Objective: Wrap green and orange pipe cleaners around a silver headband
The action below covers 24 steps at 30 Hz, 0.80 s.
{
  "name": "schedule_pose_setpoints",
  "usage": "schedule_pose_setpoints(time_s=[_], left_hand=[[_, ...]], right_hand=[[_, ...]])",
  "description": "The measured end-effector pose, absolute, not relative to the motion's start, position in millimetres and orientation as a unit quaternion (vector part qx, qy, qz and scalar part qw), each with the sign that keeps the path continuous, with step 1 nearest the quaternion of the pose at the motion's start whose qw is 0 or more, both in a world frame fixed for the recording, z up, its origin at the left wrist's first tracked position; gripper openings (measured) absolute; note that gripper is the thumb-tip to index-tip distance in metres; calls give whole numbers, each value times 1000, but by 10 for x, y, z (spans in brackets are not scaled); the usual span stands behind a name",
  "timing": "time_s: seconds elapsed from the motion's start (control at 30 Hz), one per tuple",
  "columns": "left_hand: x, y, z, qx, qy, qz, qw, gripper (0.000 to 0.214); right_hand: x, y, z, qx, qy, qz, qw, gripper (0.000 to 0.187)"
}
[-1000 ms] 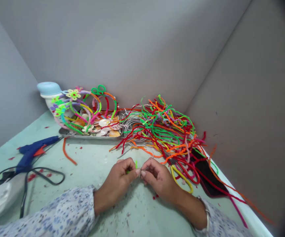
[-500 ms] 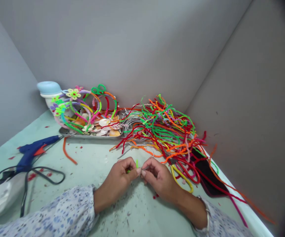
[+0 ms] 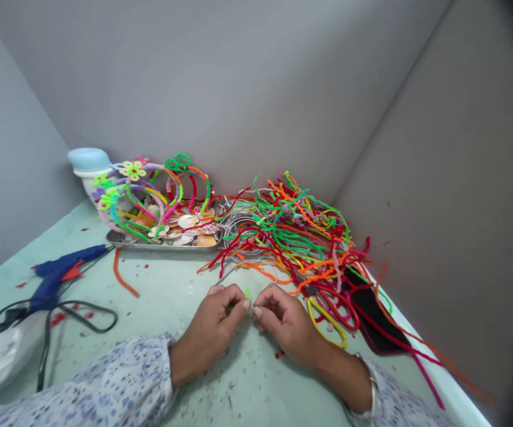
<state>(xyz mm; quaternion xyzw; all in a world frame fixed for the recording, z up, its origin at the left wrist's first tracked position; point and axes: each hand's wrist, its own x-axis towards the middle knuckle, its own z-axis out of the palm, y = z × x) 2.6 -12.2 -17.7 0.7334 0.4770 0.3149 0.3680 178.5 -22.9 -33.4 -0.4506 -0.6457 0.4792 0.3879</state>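
Observation:
Close together over the front middle of the table are my left hand and my right hand, thumbs and fingertips pinched. A short piece of bright green pipe cleaner sticks up at my left fingertips; the rest of it is hidden by the fingers. My right thumb and forefinger are pressed together almost against the left ones, on something too small to make out. Right of that hand lie scissors with yellow and red handles, partly under loose pipe cleaners.
Behind stands a metal tray of seashells, with pipe-cleaner headbands on it. A blue glue gun with a black cord and a white bag lie left. A dark phone-like slab rests at the right edge. Walls enclose the table.
My left fingertips have drawn slightly left, away from the right ones, opening a small gap. The right hand and the things on the table stay as they were.

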Motion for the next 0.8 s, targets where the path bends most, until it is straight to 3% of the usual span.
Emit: schedule_pose_setpoints(time_s=[0.8], left_hand=[[39,-67,-217,704,483,300,425,22]], right_hand=[[1802,-261,-340,-438,-730,386,354,1]])
